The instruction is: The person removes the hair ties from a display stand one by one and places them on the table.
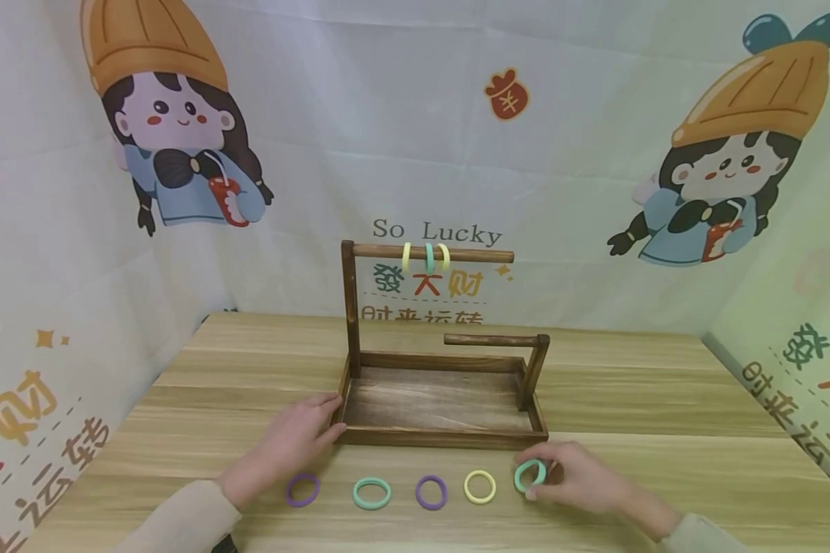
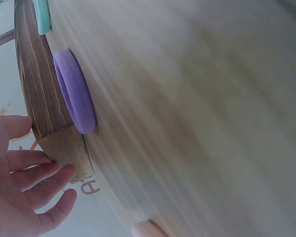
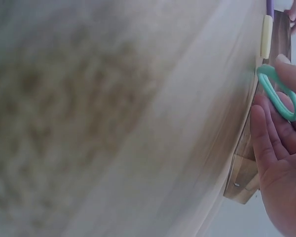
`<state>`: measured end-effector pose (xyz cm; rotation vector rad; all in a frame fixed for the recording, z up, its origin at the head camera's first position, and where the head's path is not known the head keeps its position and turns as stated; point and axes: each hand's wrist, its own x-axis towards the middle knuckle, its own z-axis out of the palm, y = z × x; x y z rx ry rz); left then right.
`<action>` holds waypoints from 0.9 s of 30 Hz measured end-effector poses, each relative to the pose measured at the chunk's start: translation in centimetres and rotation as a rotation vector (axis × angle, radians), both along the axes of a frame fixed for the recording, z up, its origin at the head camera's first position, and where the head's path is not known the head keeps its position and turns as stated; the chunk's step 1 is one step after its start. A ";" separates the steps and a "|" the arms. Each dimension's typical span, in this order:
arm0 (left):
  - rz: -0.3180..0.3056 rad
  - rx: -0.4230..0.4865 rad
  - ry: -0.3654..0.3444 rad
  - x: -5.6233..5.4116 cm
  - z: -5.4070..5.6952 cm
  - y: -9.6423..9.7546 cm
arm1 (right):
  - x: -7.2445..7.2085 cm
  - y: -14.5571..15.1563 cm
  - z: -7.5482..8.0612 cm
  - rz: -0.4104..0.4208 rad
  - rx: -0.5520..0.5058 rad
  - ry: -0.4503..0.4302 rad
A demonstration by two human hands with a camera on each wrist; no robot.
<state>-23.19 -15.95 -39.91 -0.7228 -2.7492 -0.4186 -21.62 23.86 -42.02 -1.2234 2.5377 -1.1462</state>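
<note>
My right hand (image 1: 581, 478) pinches a teal hair tie (image 3: 271, 91) between thumb and fingers, just off the front right corner of a dark wooden rack (image 1: 443, 440). At the rack's front left corner, my left hand (image 1: 303, 430) touches the tray's side with fingers extended and spread. In front of the rack lies a row of hair ties: a purple one (image 1: 288, 491) by the left wrist, a teal one (image 1: 372, 506), another purple one (image 1: 420, 492) and a yellow one (image 1: 480, 501).
On the rack's tall left post, the upper bar (image 1: 480, 255) carries two yellow hair ties (image 1: 406, 257) with a teal one (image 1: 429, 259) between them. A lower bar (image 1: 487, 339) juts left from the short right post. A printed cloth (image 1: 415, 138) hangs behind the wooden table (image 1: 615, 384).
</note>
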 end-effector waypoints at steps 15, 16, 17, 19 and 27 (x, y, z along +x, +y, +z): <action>0.001 -0.005 -0.009 -0.1 0.0 0.0 | 0.3 -0.3 0.1 -0.037 0.154 0.283; 0.003 -0.006 -0.009 0.0 0.0 -0.1 | 0.3 -0.3 0.1 -0.040 0.149 0.289; 0.001 -0.005 -0.010 0.0 0.0 -0.1 | 0.4 -0.3 0.2 -0.042 0.137 0.286; 0.001 0.000 -0.014 0.0 -0.1 0.0 | 0.3 -0.3 0.4 -0.046 0.101 0.280; -0.005 0.009 -0.016 -0.2 -0.2 -0.1 | -0.9 0.1 2.8 -0.143 -0.023 0.227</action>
